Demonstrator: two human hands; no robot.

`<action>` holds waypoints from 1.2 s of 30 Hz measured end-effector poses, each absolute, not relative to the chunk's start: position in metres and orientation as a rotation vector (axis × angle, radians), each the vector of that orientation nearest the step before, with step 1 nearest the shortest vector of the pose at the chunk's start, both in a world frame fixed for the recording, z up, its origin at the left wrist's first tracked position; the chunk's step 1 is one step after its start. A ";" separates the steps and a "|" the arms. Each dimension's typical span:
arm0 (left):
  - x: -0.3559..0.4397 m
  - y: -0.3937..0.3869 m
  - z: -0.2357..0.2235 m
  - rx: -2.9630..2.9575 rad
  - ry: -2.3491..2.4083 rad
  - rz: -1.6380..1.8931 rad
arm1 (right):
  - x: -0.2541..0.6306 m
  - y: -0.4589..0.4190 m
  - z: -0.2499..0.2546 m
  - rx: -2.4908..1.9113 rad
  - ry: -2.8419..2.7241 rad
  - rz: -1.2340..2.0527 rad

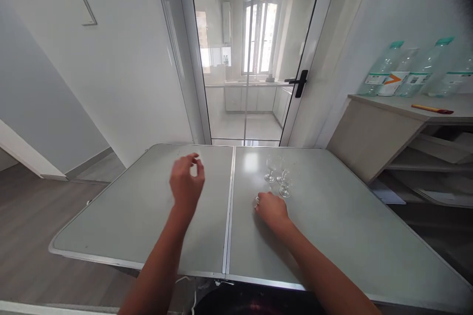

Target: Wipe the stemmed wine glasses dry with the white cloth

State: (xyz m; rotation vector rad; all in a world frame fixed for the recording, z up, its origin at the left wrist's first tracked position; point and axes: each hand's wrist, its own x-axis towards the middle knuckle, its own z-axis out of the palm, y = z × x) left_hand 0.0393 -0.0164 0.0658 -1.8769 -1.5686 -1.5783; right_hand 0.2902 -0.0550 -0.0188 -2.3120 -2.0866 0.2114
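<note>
My left hand is raised over the left half of the folding table. Its fingers are curved, with a gap between thumb and fingertips, and nothing shows in that gap. My right hand is closed low over the right half, close to the table top. A small pale bit shows at its fingertips, too small to name. Just beyond that hand stand small clear stemmed glasses: a near one, one at the left and one behind. Their bowls are hard to see against the table.
A metal seam divides the table top. Beyond the far edge is a glass door with a black handle. At the right, a shelf unit carries several plastic bottles and a yellow-and-red stick-like object.
</note>
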 end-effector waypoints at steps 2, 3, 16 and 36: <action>0.017 -0.032 0.071 -1.701 -1.695 -1.548 | 0.291 -0.054 -0.021 -2.301 -2.088 0.216; 0.006 -0.039 0.069 -1.620 -1.787 -1.490 | 0.291 -0.054 -0.021 -2.296 -2.087 0.221; -0.025 -0.035 -0.004 -1.694 -2.574 -1.012 | 0.278 -0.055 -0.012 -1.525 -1.880 0.177; 0.048 0.019 0.022 -2.804 -1.531 -2.275 | 0.292 -0.039 -0.014 -1.344 -1.698 0.574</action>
